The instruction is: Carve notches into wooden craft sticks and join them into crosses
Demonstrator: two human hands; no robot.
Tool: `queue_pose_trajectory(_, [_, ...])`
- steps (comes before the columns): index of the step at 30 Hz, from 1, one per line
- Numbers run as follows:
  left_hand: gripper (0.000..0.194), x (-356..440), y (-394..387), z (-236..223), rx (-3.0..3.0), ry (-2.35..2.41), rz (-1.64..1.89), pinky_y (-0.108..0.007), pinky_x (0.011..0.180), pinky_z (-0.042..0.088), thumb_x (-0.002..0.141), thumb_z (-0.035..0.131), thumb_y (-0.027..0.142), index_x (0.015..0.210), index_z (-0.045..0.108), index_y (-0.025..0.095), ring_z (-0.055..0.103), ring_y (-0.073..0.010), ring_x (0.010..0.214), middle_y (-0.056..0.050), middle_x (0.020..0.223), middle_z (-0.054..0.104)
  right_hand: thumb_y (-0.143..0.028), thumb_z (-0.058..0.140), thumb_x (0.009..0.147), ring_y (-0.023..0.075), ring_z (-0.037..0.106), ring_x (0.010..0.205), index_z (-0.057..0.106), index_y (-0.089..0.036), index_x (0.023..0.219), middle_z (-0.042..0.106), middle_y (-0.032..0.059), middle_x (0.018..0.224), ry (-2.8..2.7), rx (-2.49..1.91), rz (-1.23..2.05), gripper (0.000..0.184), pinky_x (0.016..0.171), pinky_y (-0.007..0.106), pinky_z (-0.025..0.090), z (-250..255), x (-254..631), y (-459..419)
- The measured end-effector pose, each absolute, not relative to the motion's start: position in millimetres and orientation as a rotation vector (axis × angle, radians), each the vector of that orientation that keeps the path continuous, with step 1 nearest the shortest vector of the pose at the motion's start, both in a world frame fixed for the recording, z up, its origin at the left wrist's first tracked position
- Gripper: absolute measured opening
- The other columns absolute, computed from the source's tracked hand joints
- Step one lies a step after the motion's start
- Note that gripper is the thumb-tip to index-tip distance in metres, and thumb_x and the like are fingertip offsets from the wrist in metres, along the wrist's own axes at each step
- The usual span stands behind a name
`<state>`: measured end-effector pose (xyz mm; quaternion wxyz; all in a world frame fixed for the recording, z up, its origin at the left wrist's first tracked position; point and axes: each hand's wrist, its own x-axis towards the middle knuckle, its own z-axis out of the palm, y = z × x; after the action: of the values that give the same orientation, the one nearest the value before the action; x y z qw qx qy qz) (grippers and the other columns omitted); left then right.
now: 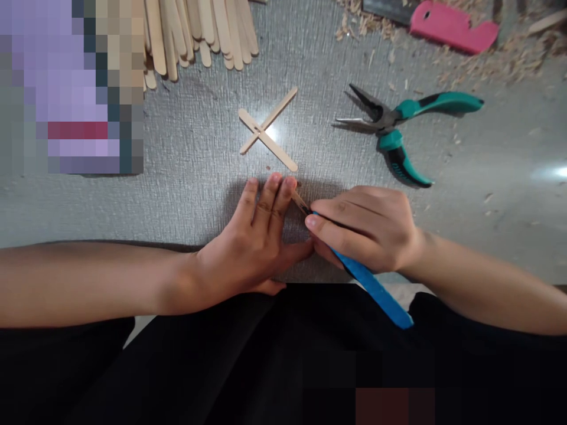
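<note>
My right hand (367, 230) is closed around a blue craft knife (376, 289), its handle slanting down toward my lap. The knife's dark tip meets a small wooden piece (300, 199), apparently a craft stick, mostly covered by my hands. My left hand (257, 236) lies on the table with fingers stretched out; its index fingertip presses at the far end of that piece, and its thumb reaches close to my right fingers. Just beyond the left fingertips, two craft sticks (279, 152) lie crossed in an X, with a small slot near the crossing.
Open long-nose pliers (387, 121) with green and black handles lie right of the crossed sticks. Many loose craft sticks (199, 26) are heaped at the back left. A pink-handled blade (452, 26) rests among wood shavings (469, 68) at the back right, on the grey table (186, 136).
</note>
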<state>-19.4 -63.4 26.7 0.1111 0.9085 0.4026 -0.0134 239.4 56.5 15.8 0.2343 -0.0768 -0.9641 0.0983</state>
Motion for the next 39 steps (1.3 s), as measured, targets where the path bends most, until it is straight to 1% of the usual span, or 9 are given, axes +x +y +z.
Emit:
queue_pose_trajectory(5, [0.157,-20.1,-65.2,24.9,2.724,1.180,-0.009,-0.082,0.139,0.049,0.072,0.091,0.105,0.180,0.028,0.010,0.047,-0.0727,0.171,-0.058,0.180,0.038,-0.016,0.074,0.115,0.0151,0.073,0.074,0.076,-0.023,0.107,0.087,0.0024,0.100,-2.670,-0.191,0.256,0.010,0.064,0.031,0.057,18.2,240.6,58.7])
queue_pose_trajectory(7, [0.155,-21.2,-66.2,23.7,2.700,1.163,-0.032,-0.082,0.143,0.044,0.078,0.089,0.102,0.185,0.025,0.011,0.043,-0.0713,0.175,-0.053,0.186,0.035,-0.016,0.074,0.115,0.0147,0.072,0.073,0.075,-0.024,0.106,0.087,0.0015,0.099,-2.666,-0.189,0.246,0.012,0.063,0.031,0.056,18.8,239.5,58.9])
queue_pose_trajectory(11, [0.132,-22.3,-66.2,23.7,2.659,1.179,-0.085,-0.080,0.146,0.040,0.095,0.077,0.093,0.190,0.025,0.018,0.035,-0.0660,0.181,-0.039,0.197,0.033,-0.010,0.076,0.112,0.0164,0.071,0.070,0.074,-0.018,0.108,0.086,0.0059,0.096,-2.600,-0.185,0.307,0.009,0.060,0.033,0.055,17.0,237.1,57.4])
queue_pose_trajectory(17, [0.137,-22.1,-61.8,29.9,2.738,1.143,-0.084,-0.077,0.141,0.046,0.094,0.078,0.097,0.182,0.022,0.008,0.049,-0.0707,0.171,-0.055,0.180,0.043,-0.006,0.083,0.107,0.0186,0.074,0.075,0.074,-0.012,0.116,0.086,0.0114,0.101,-2.578,-0.161,0.359,0.014,0.061,0.035,0.054,16.0,238.3,57.0])
queue_pose_trajectory(22, [0.137,-23.4,-66.7,23.1,2.692,1.176,-0.076,-0.077,0.147,0.039,0.096,0.073,0.094,0.193,0.014,0.017,0.038,-0.0634,0.182,-0.039,0.196,0.035,-0.008,0.083,0.107,0.0173,0.071,0.071,0.072,-0.012,0.119,0.087,0.0116,0.103,-2.602,-0.143,0.329,0.016,0.058,0.035,0.052,18.4,240.5,59.0])
queue_pose_trajectory(27, [0.136,-23.2,-67.0,22.6,2.697,1.174,-0.098,-0.077,0.146,0.041,0.099,0.075,0.088,0.195,0.010,0.018,0.039,-0.0627,0.182,-0.038,0.197,0.035,-0.010,0.078,0.110,0.0147,0.067,0.068,0.073,-0.016,0.114,0.086,0.0070,0.099,-2.617,-0.141,0.301,0.009,0.057,0.032,0.050,18.0,241.2,58.7])
queue_pose_trajectory(30, [0.136,-23.0,-64.9,26.0,2.686,1.164,-0.105,-0.077,0.146,0.042,0.099,0.078,0.087,0.196,0.013,0.017,0.040,-0.0631,0.181,-0.038,0.196,0.035,-0.011,0.074,0.112,0.0149,0.066,0.066,0.073,-0.017,0.112,0.087,0.0067,0.098,-2.604,-0.164,0.307,0.006,0.056,0.032,0.050,18.0,241.5,57.2])
queue_pose_trajectory(34, [0.129,-23.5,-63.6,28.0,2.629,1.164,-0.113,-0.078,0.148,0.038,0.098,0.080,0.086,0.194,0.026,0.018,0.034,-0.0623,0.184,-0.035,0.199,0.030,-0.011,0.076,0.111,0.0157,0.067,0.067,0.074,-0.016,0.111,0.088,0.0084,0.099,-2.592,-0.168,0.318,0.006,0.055,0.032,0.050,18.6,243.0,56.7])
queue_pose_trajectory(39, [0.134,-24.0,-63.8,28.3,2.626,1.149,-0.099,-0.078,0.148,0.039,0.092,0.085,0.089,0.192,0.031,0.017,0.036,-0.0636,0.182,-0.037,0.198,0.029,-0.012,0.078,0.110,0.0145,0.066,0.068,0.076,-0.017,0.107,0.086,0.0072,0.099,-2.625,-0.160,0.312,0.006,0.057,0.032,0.050,20.1,245.8,57.2])
